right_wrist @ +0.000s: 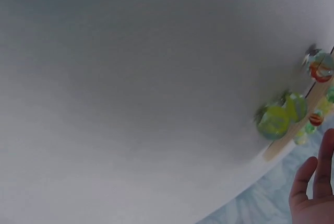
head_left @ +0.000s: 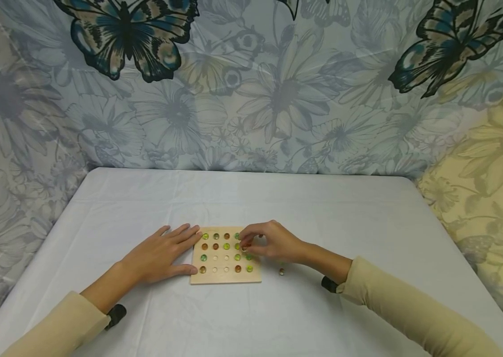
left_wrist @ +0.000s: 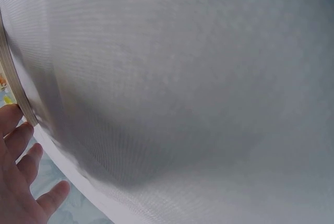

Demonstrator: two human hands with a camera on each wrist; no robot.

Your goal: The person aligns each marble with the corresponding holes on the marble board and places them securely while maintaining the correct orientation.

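A pale wooden board [head_left: 229, 279] lies on the white cloth, with rows of hollows that hold green, yellow-green and amber glass marbles. Several hollows in the two nearer rows show bare wood. My left hand [head_left: 162, 255] rests at the board's left edge, fingers extended and thumb at its near-left side; the left wrist view catches its fingers [left_wrist: 30, 164] beside the board's edge. Over the board's right part, my right hand [head_left: 273, 242] pinches a brownish marble [head_left: 244, 249] between thumb and fingertips. That hand covers some of the right-hand hollows.
A loose marble [head_left: 281, 271] lies on the cloth right of the board. From the right wrist, two yellow-green marbles [right_wrist: 273, 122] and a clear-and-red marble [right_wrist: 320, 67] show on the cloth beside the board. Patterned fabric [head_left: 251, 99] hangs behind the table [head_left: 251, 193].
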